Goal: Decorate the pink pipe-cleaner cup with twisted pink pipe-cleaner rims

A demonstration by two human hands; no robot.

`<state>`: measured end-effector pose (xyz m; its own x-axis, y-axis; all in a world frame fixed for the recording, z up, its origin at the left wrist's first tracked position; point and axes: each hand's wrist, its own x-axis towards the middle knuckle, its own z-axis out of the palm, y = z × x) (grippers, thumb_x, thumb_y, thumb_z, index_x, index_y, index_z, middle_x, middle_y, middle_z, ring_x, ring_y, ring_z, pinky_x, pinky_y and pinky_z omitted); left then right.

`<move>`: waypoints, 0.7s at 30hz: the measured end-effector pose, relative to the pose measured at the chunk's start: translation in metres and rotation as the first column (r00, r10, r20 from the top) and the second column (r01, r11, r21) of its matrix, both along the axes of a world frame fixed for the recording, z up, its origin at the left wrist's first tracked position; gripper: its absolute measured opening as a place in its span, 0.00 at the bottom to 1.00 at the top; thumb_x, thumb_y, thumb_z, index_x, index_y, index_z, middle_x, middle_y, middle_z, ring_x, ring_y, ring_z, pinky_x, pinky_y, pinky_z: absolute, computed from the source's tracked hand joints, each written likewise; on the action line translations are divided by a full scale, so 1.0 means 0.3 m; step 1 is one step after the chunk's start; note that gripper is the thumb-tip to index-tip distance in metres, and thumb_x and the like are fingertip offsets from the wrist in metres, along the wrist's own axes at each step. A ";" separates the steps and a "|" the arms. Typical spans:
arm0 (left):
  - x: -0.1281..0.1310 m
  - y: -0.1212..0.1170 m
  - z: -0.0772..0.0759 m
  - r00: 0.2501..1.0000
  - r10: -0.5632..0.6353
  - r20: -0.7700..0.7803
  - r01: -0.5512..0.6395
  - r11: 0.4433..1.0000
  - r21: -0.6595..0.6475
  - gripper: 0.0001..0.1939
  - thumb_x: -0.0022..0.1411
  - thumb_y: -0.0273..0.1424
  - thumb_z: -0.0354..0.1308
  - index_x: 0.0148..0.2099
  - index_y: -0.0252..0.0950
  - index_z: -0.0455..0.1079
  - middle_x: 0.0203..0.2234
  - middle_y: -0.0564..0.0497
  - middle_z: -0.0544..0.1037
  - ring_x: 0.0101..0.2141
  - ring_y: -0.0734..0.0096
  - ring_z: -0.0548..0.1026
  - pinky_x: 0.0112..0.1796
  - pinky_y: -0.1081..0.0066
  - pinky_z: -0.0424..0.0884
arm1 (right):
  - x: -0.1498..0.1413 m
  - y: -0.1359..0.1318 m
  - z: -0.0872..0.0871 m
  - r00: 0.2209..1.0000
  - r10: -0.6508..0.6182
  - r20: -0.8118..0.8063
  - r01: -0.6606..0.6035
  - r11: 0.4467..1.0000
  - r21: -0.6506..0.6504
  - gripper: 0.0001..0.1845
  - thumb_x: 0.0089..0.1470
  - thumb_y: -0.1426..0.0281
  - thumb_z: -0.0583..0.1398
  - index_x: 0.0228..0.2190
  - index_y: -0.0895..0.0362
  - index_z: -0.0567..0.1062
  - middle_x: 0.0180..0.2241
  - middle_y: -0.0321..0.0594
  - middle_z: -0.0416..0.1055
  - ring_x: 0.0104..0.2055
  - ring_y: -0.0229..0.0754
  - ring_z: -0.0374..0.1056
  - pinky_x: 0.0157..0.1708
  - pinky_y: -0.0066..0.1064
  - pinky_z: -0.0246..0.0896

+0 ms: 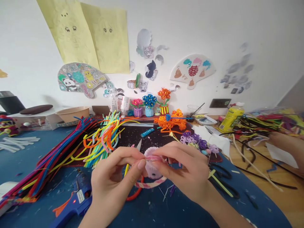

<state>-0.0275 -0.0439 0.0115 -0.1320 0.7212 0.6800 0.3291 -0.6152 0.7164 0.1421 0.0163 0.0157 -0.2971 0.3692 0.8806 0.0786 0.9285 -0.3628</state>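
A short pink pipe cleaner (152,157) is stretched between my two hands at the centre. My left hand (116,180) pinches its left end with thumb and forefinger. At the other end, the thumb and fingertips of my right hand (187,171) are closed on it. Just behind and below the fingers is a pale pink fuzzy piece (153,169) with a small dark dot. A pink-and-white striped band (152,184) curves under it; whether the two are joined I cannot tell. Scissor blades (139,145) show beyond my left fingers.
A blue glue gun (76,202) with a red light lies at left. Bundled coloured pipe cleaners (52,161) spread behind it. Pipe-cleaner flowers in pots (149,111) line the wall. At right are a yellow bottle (231,117) and another person's hand (282,141).
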 end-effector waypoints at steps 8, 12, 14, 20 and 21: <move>0.003 0.000 0.005 1.000 -0.002 -0.026 0.001 0.999 -0.038 0.05 0.59 0.26 0.61 0.36 0.43 0.73 0.19 0.59 0.77 0.17 0.77 0.74 0.18 0.80 0.71 | -0.003 0.003 -0.005 0.996 0.093 0.000 -0.091 0.974 -0.210 0.03 0.56 0.70 0.63 0.34 0.54 0.78 0.23 0.34 0.68 0.22 0.34 0.61 0.21 0.27 0.58; 0.001 0.001 0.003 0.998 0.009 -0.062 -0.010 1.000 -0.019 0.04 0.59 0.26 0.61 0.36 0.41 0.74 0.20 0.58 0.77 0.17 0.76 0.74 0.19 0.79 0.73 | -0.002 0.004 -0.006 0.994 0.108 -0.012 -0.108 0.965 -0.239 0.02 0.55 0.69 0.64 0.32 0.55 0.77 0.23 0.34 0.68 0.23 0.34 0.61 0.21 0.27 0.58; 0.000 0.002 0.002 0.995 0.025 -0.099 -0.025 1.000 0.001 0.04 0.59 0.26 0.61 0.36 0.41 0.74 0.21 0.58 0.77 0.17 0.77 0.74 0.21 0.79 0.73 | -0.001 0.006 -0.006 0.991 0.131 -0.023 -0.132 0.947 -0.293 0.03 0.54 0.69 0.64 0.31 0.55 0.77 0.24 0.34 0.69 0.23 0.34 0.61 0.21 0.27 0.59; 0.008 -0.005 0.008 0.988 0.098 -0.123 -0.100 0.995 -0.009 0.03 0.59 0.26 0.61 0.33 0.38 0.74 0.21 0.56 0.77 0.19 0.78 0.74 0.22 0.81 0.72 | 0.004 0.015 0.005 0.978 0.206 -0.012 -0.183 0.840 -0.511 0.07 0.53 0.68 0.64 0.25 0.56 0.75 0.22 0.32 0.68 0.22 0.32 0.60 0.21 0.24 0.57; 0.009 -0.006 0.008 0.987 0.093 -0.130 -0.095 0.995 -0.006 0.03 0.59 0.25 0.60 0.33 0.38 0.73 0.21 0.57 0.77 0.19 0.79 0.74 0.22 0.82 0.71 | 0.003 0.016 0.009 0.977 0.214 -0.007 -0.184 0.821 -0.541 0.08 0.53 0.68 0.64 0.24 0.56 0.75 0.21 0.32 0.67 0.22 0.32 0.60 0.21 0.24 0.56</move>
<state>-0.0249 -0.0457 0.0140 -0.1110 0.7184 0.6868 0.4753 -0.5685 0.6715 0.1432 0.0210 0.0183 -0.4551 0.7056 0.5431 -0.0542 0.5868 -0.8079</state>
